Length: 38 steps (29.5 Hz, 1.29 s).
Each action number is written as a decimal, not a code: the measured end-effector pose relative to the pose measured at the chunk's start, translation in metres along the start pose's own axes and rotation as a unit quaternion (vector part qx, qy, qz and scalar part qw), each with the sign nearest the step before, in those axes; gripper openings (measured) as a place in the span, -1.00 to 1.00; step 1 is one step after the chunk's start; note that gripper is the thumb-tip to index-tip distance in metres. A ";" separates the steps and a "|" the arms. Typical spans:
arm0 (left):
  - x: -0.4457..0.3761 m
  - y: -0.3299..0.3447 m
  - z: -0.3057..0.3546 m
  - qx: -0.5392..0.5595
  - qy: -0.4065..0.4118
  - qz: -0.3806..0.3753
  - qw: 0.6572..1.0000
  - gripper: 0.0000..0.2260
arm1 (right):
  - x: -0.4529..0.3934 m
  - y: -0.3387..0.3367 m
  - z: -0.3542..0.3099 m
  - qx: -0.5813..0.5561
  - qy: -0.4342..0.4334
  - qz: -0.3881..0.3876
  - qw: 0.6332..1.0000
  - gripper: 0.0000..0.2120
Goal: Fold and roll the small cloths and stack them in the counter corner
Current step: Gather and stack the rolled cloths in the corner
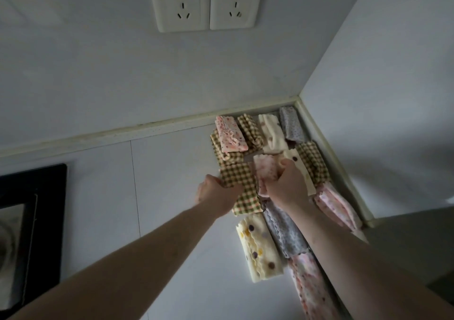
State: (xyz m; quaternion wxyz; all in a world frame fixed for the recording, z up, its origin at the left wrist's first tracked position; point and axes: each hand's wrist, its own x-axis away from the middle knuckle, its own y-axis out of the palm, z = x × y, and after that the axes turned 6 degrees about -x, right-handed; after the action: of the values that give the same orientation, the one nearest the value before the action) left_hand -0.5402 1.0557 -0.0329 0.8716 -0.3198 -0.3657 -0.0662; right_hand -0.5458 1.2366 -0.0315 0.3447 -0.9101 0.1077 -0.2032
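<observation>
Pink cloth [266, 169] in curled fingers [286, 163] (right)

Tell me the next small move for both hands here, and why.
Probably set the pink floral cloth down among the rolls in the corner: the right hand grips it above the pile, while the left hand holds the checked cloth beside it.

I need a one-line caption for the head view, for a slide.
Left hand grips a checked cloth, right hand a pink cloth, beside folded cloths in the counter corner.
</observation>
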 end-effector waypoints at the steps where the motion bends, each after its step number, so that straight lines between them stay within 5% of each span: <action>1: 0.001 0.003 0.002 -0.007 -0.001 0.009 1.000 -0.45 | 0.000 0.000 0.001 -0.006 0.027 -0.013 1.000 -0.55; 5: 0.001 0.008 0.007 0.013 -0.023 0.013 1.000 -0.66 | -0.002 -0.002 0.004 0.003 0.046 -0.053 0.998 -0.92; 8: 0.011 0.006 0.007 0.051 -0.012 0.008 0.999 -0.88 | 0.000 -0.008 0.000 -0.073 0.013 -0.004 0.997 -0.84; 11: 0.024 -0.004 0.000 0.117 0.009 0.009 0.993 -0.86 | -0.001 -0.019 -0.007 -0.190 -0.005 0.063 0.980 -0.85; 16: 0.032 -0.038 -0.016 0.235 0.042 0.014 0.971 -0.81 | -0.044 -0.020 -0.047 -0.276 0.002 0.048 0.960 -0.86; 26: 0.003 -0.075 0.015 0.307 0.075 0.053 0.947 -0.78 | -0.106 0.024 -0.062 0.025 -0.085 -0.024 0.996 -0.70; 35: -0.012 -0.088 0.069 0.317 0.106 0.047 0.941 -0.79 | -0.095 0.006 -0.060 -0.021 -0.149 0.081 0.985 -0.54; 38: -0.017 -0.088 0.084 0.305 0.107 0.039 0.945 -0.86 | -0.085 -0.010 -0.057 -0.057 -0.154 0.104 0.981 -0.67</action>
State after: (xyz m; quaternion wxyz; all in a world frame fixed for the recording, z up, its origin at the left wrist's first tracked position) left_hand -0.6335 1.0349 0.0445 0.9634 -0.0434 -0.2599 0.0487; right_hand -0.6462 1.2392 -0.0110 0.3240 -0.9325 0.1586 -0.0172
